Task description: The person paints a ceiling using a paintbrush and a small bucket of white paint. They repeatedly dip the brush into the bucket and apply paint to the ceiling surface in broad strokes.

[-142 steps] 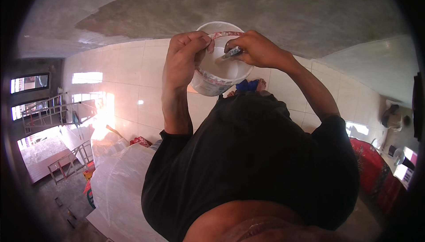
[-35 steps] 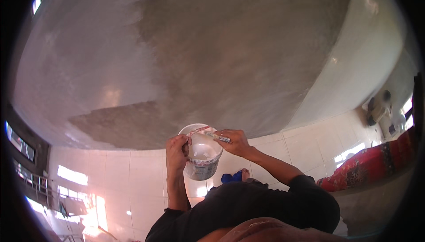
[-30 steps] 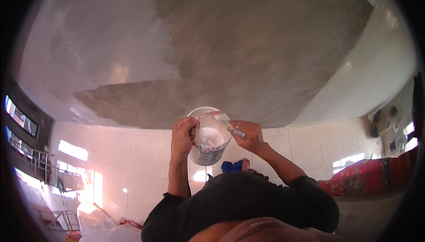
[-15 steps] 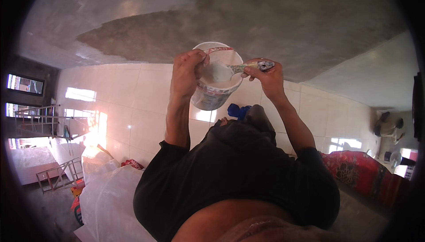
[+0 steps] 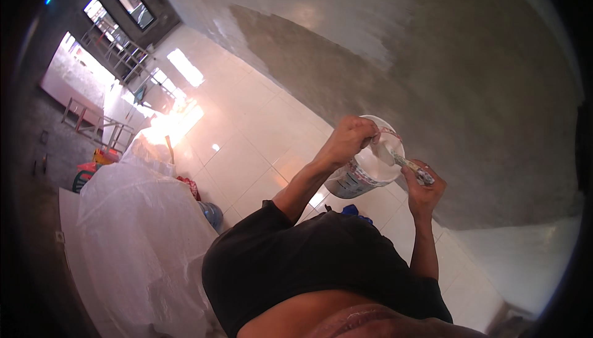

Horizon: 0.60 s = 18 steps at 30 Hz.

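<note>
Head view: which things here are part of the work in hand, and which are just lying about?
In use:
- left hand, gripping the rim of the white paint tub
- right hand, holding a brush whose tip dips into the tub
- part-painted grey wall

Lying about:
- clear plastic sheeting draped over something
- scaffold frame
- blue object on the white tiled floor

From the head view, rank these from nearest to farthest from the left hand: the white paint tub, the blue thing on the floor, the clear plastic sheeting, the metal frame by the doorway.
1. White paint tub: gripped at its rim by the left hand.
2. Blue thing: on the tiled floor, below the tub.
3. Clear plastic sheeting: draped at lower left.
4. Metal frame: far left, by the bright doorway.
</note>
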Tool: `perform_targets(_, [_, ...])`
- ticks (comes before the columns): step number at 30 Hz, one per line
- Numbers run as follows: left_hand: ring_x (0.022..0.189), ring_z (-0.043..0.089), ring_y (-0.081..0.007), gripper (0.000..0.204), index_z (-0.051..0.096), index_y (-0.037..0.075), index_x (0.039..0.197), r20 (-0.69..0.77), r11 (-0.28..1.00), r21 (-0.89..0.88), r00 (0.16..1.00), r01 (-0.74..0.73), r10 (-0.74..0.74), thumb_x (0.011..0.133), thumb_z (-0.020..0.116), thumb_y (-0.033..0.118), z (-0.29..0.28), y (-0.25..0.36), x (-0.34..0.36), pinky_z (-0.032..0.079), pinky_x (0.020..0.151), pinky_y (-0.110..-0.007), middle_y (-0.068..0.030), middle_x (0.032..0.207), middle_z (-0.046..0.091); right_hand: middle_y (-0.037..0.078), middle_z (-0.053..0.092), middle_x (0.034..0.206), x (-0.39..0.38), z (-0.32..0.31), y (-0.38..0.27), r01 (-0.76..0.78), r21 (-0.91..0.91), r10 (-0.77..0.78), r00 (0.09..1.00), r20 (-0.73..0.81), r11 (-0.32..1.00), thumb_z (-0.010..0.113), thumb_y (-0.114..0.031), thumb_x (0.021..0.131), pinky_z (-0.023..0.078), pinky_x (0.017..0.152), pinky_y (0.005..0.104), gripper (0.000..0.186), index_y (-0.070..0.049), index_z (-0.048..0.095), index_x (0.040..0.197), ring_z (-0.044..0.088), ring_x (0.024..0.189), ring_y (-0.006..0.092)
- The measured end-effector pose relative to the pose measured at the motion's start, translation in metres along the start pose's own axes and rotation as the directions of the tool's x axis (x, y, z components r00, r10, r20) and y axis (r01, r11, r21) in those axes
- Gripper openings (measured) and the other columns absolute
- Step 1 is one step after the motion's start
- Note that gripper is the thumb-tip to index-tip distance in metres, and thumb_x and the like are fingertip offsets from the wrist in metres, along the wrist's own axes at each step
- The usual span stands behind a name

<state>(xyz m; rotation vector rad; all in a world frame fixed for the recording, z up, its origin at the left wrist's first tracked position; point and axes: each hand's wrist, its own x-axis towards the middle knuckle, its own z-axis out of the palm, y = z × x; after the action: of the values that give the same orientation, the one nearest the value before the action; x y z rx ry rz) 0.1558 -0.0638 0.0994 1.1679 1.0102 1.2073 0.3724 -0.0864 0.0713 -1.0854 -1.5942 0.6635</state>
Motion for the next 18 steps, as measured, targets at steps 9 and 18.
perform_targets(9, [0.048,0.028,-0.0034,0.025,0.058,0.005,0.064,-0.036,0.998,0.05,0.999,-0.038,0.04,0.084,0.051,0.019,0.002,0.003,-0.006,0.019,0.045,-0.025,0.0075,0.051,0.034,0.01,0.068,0.077,0.011,0.008,0.022,-0.413,0.413,0.348,0.91,0.227,0.812,0.07,-0.001,0.078,0.051,0.06,0.0253,0.014,0.006,0.067,0.09,0.064,0.064,0.015])
perform_targets(18, [0.045,0.029,-0.0029,0.026,0.057,0.005,0.066,-0.13,0.998,0.033,0.989,-0.062,0.066,0.086,0.054,0.02,-0.001,0.002,-0.009,0.02,0.043,-0.023,0.0082,0.051,0.035,0.013,0.069,0.08,0.008,-0.002,0.024,0.326,-0.131,-0.304,0.939,0.162,0.936,0.073,-0.003,0.074,0.052,0.061,0.0284,0.022,0.0,0.069,0.095,0.067,0.068,0.0177])
